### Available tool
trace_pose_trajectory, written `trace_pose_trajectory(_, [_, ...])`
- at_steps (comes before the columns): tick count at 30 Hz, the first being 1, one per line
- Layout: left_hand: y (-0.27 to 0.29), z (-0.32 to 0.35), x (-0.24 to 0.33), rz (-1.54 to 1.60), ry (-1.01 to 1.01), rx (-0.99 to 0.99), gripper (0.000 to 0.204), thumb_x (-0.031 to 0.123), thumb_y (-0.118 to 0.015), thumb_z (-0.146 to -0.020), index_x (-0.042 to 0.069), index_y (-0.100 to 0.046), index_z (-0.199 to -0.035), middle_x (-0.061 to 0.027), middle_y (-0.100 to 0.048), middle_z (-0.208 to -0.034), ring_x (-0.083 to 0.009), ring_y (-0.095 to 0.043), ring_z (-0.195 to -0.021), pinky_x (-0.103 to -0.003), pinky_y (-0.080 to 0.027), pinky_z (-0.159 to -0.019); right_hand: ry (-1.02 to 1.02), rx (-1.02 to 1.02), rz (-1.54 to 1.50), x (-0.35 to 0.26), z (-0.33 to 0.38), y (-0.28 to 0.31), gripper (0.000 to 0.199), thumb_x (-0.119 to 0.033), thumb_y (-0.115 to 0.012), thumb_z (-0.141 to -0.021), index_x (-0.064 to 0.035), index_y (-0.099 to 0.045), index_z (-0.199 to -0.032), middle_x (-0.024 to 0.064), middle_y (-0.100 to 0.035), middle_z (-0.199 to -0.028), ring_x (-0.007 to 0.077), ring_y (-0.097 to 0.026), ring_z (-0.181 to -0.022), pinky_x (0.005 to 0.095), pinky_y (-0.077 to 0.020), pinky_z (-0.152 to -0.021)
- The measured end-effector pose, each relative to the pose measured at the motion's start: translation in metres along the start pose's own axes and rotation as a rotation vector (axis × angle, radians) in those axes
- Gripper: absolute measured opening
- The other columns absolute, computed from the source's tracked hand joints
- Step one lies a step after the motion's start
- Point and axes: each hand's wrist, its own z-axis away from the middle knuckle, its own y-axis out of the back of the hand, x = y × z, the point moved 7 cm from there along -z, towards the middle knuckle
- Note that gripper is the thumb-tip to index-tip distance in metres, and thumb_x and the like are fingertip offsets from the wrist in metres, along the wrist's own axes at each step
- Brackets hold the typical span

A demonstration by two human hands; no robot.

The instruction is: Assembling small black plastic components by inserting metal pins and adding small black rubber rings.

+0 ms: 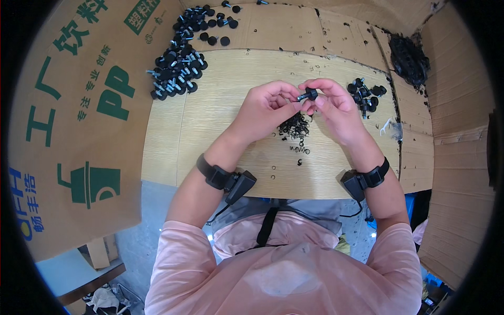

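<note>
Above the middle of the table, my right hand (336, 109) holds a black-headed bolt (311, 94) between thumb and fingers. Its bluish metal stud points left, toward my left hand (269, 106). The left fingers are closed in a pinch at the stud's tip; whatever they grip is hidden or too small to make out. Just below both hands lies a heap of small black rings (295, 127), with a few loose ones scattered toward the near edge. A small group of similar black-headed bolts (365, 95) sits to the right of my right hand.
At the far left is a large pile of black-headed bolts (181, 65). A tall printed cardboard panel (79, 136) walls the left side, and another cardboard wall (457, 105) stands at right. A black tangled bundle (408, 59) lies at the far right. Wrist straps carry black boxes (240, 185).
</note>
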Motion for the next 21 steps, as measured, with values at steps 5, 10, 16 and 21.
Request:
trace_pose_trajectory(5, [0.0,0.0,0.002,0.016,-0.018,0.041,0.019,-0.001,-0.066,-0.084,-0.001,-0.062,-0.103,-0.002,-0.065,-0.087,-0.0035,-0.058,-0.073,-0.017,-0.048,-0.065,0.024,0.002,0.115,-0.003,0.0,0.0,0.028,-0.003,-0.055,-0.091,-0.0018,-0.053,-0.118,0.0106,-0.058,-0.122,0.0127,-0.058,-0.101,0.028,-0.0484,-0.084])
trace_pose_trajectory(10, [0.004,-0.001,0.001,0.065,-0.022,0.06,0.018,0.002,-0.066,-0.085,-0.002,-0.063,-0.103,-0.0041,-0.067,-0.085,-0.0043,-0.058,-0.07,-0.018,-0.048,-0.063,0.144,-0.004,0.165,-0.008,0.0,-0.003,0.029,0.004,-0.059,-0.086,-0.0012,-0.055,-0.114,0.0103,-0.056,-0.122,0.0137,-0.057,-0.102,0.0277,-0.0477,-0.086])
trace_pose_trajectory(16, [0.008,-0.001,-0.008,0.115,0.101,0.063,0.017,0.008,-0.062,-0.089,-0.002,-0.063,-0.102,-0.0082,-0.069,-0.085,-0.0077,-0.059,-0.065,-0.02,-0.046,-0.057,0.265,-0.012,0.312,-0.012,0.003,-0.006,0.026,0.005,-0.061,-0.084,-0.0005,-0.059,-0.109,0.0109,-0.055,-0.121,0.0147,-0.057,-0.101,0.0278,-0.0475,-0.086])
trace_pose_trajectory(21, [0.009,-0.001,-0.012,0.161,0.157,0.094,0.014,0.006,-0.06,-0.087,0.001,-0.064,-0.099,-0.0101,-0.069,-0.083,-0.0104,-0.059,-0.063,-0.022,-0.046,-0.057,0.316,0.034,0.495,-0.018,0.005,-0.009,0.026,0.006,-0.062,-0.081,-0.002,-0.063,-0.106,0.011,-0.058,-0.116,0.0169,-0.059,-0.1,0.0282,-0.0487,-0.083])
